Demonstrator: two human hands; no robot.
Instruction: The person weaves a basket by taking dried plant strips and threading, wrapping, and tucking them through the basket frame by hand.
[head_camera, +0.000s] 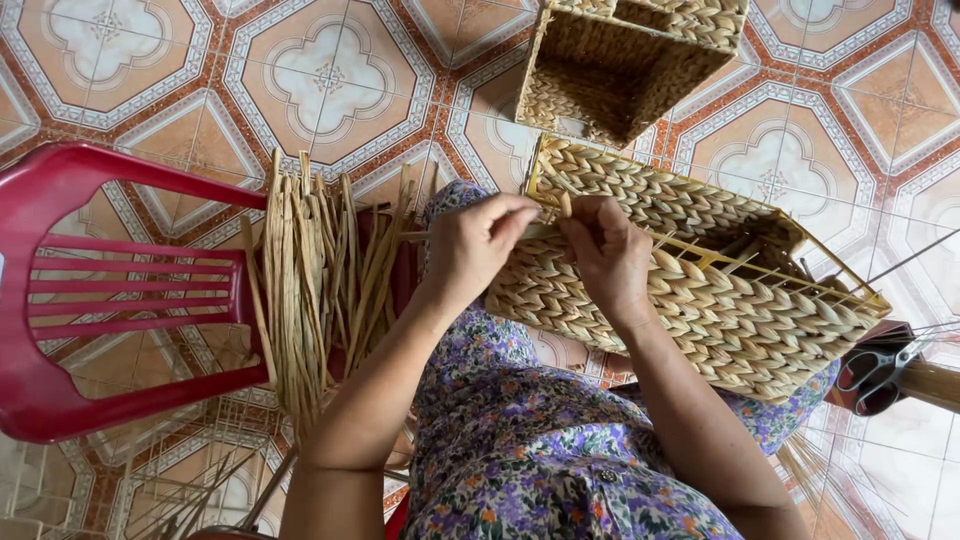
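A rectangular woven straw basket (740, 310) on a yellow metal frame rests on my lap, tipped on its side. My left hand (472, 245) pinches a pale straw strand at the basket's near rim. My right hand (607, 255) grips the same rim area, fingers curled around a strand by the frame. Both hands almost touch each other at the basket's upper left corner.
A bundle of dried straw strands (315, 280) lies over a red plastic chair (90, 290) to my left. A second woven basket (620, 65) stands on the patterned tile floor (330, 80) ahead. A dark red tool or stand (875, 375) sits at right.
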